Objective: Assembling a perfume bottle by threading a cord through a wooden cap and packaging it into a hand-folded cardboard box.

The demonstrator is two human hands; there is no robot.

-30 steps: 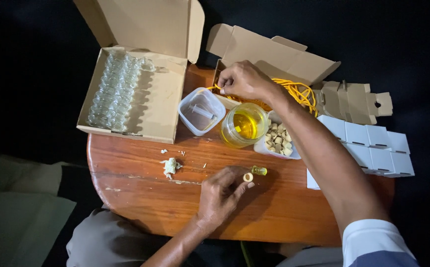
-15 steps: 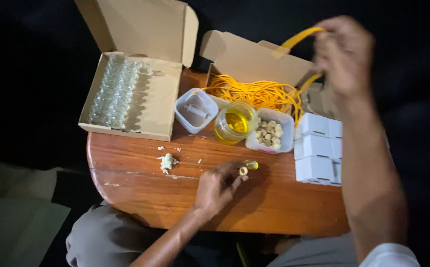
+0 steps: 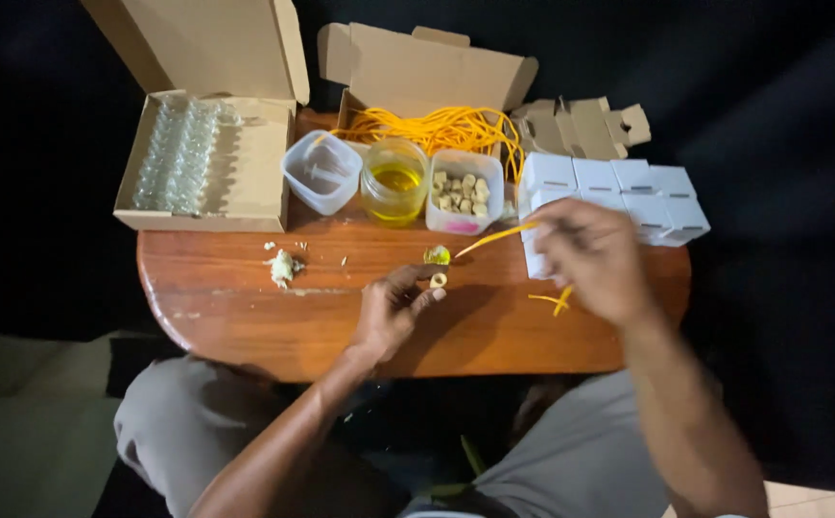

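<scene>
Pinching yellow string (image 3: 496, 236), right hand (image 3: 592, 259) aims its tip at small vial (image 3: 437, 255) on wooden table (image 3: 245, 317). Left hand (image 3: 391, 312) fingertips pinch cork (image 3: 438, 280) beside vial. Keep vial steady, feed string straight.

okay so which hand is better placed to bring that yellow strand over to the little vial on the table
Right, probably. The right hand pinches the yellow strand, whose free end points toward the small vial. The left hand rests by a cork.
</scene>
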